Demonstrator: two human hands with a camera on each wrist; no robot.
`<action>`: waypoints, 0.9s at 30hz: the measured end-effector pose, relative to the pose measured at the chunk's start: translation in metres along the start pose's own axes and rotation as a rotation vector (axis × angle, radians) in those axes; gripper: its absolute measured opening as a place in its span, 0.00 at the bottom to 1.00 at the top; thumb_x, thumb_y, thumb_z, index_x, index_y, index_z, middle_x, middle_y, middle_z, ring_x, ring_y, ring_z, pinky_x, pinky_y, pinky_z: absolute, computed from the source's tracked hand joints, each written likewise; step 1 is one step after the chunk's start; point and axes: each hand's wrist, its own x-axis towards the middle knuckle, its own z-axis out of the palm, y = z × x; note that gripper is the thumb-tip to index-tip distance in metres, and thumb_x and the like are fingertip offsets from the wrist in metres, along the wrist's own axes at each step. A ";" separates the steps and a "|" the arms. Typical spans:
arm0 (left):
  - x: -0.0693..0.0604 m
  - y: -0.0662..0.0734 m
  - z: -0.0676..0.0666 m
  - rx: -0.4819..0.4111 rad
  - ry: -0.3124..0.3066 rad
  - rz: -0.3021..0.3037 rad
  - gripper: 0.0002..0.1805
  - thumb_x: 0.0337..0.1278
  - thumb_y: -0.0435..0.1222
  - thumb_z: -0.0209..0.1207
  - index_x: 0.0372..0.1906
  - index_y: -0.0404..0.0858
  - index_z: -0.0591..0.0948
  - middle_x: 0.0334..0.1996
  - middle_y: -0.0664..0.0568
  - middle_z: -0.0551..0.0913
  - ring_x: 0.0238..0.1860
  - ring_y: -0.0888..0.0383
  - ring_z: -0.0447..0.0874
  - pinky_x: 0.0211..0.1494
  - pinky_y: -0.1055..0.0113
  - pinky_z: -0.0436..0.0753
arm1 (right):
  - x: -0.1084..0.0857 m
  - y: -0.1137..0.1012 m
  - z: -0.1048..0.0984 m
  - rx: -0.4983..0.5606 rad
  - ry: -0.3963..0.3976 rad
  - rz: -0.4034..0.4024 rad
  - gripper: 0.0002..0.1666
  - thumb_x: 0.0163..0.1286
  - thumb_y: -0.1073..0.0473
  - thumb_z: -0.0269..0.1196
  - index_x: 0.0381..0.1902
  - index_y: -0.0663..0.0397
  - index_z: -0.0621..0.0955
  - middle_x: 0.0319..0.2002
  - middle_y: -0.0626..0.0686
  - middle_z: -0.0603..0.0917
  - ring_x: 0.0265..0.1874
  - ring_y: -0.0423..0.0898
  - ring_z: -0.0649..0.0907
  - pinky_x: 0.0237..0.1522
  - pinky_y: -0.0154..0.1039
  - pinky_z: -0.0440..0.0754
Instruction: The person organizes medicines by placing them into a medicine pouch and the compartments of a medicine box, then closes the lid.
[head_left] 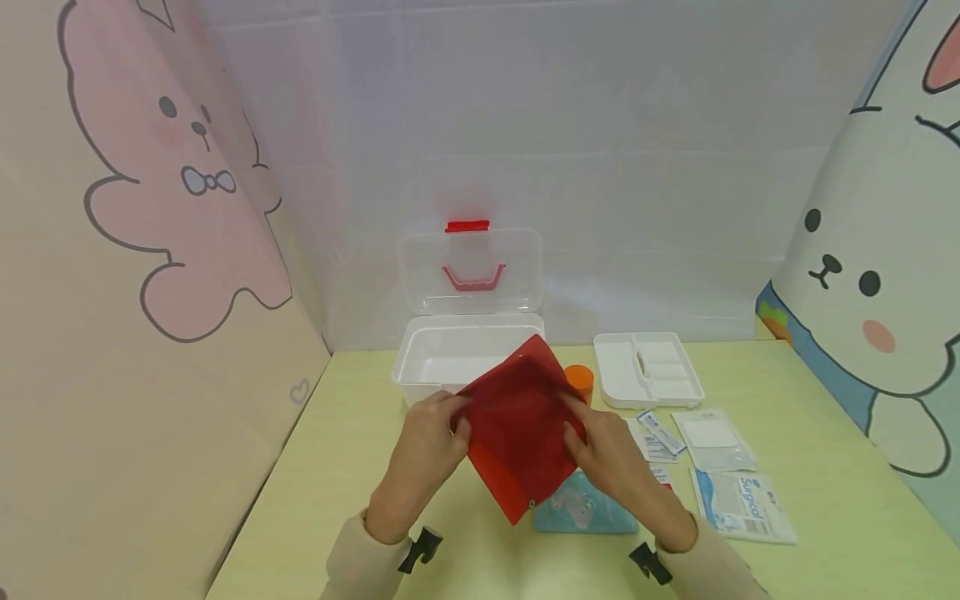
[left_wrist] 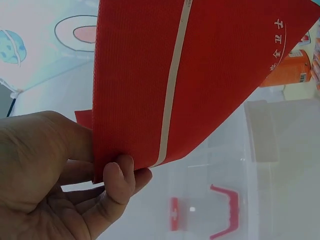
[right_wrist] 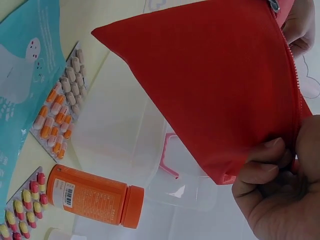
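Pouch (head_left: pixel 522 429), red and tilted on one corner, is held up above the table (head_left: pixel 322 467) in the head view, between both hands. The left hand (head_left: pixel 429 437) grips its 9 o'clock side, the right hand (head_left: pixel 607 446) its 3 o'clock side. A white box (head_left: pixel 416 367) with a raised clear lid (head_left: pixel 420 258) stands at 11 o'clock, its front partly covered by the pouch; an orange bottle (head_left: pixel 580 379), also partly covered, and a white tray (head_left: pixel 618 367) are at 2. A teal packet (head_left: pixel 581 508) peeks out near 5, and a "Surgical" packet (head_left: pixel 742 507) lies at 4.

Only the left wrist view shows the pale stripe (left_wrist: pixel 172 82) and white lettering (left_wrist: pixel 276 45); the top frame edge cuts off the pouch. The left hand, at 8 o'clock, pinches its lower corner. Items at the far right are cropped and hard to identify.

From the right wrist, the zipper (right_wrist: pixel 293 70) appears, plus capsule packs (right_wrist: pixel 53 122) at 9 and 8 o'clock, unseen from the head. The right hand, at 5 o'clock, curls its fingers on the pouch's edge; whether any fingertip reaches inside cannot be told. At 2 o'clock the left hand is cut off.
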 end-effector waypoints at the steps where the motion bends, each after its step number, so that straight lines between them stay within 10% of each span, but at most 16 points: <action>1: 0.000 0.000 0.001 0.001 0.002 -0.005 0.09 0.51 0.25 0.61 0.37 0.33 0.87 0.32 0.48 0.86 0.30 0.57 0.82 0.31 0.71 0.80 | 0.000 0.000 0.000 0.002 0.002 -0.002 0.25 0.64 0.69 0.61 0.60 0.65 0.77 0.14 0.40 0.62 0.14 0.33 0.63 0.18 0.28 0.65; 10: 0.001 -0.001 0.008 -0.026 0.095 -0.010 0.12 0.48 0.26 0.67 0.41 0.35 0.86 0.38 0.50 0.86 0.37 0.54 0.85 0.40 0.62 0.85 | -0.001 0.001 0.001 0.010 0.047 -0.023 0.24 0.64 0.69 0.61 0.60 0.64 0.77 0.15 0.41 0.63 0.15 0.32 0.62 0.18 0.28 0.65; 27: 0.000 0.002 -0.001 0.007 0.077 -0.001 0.09 0.48 0.24 0.59 0.34 0.31 0.87 0.31 0.48 0.80 0.29 0.55 0.80 0.33 0.66 0.81 | -0.001 0.002 0.004 0.072 -0.013 0.003 0.22 0.64 0.67 0.62 0.57 0.60 0.79 0.15 0.39 0.66 0.14 0.31 0.65 0.18 0.27 0.68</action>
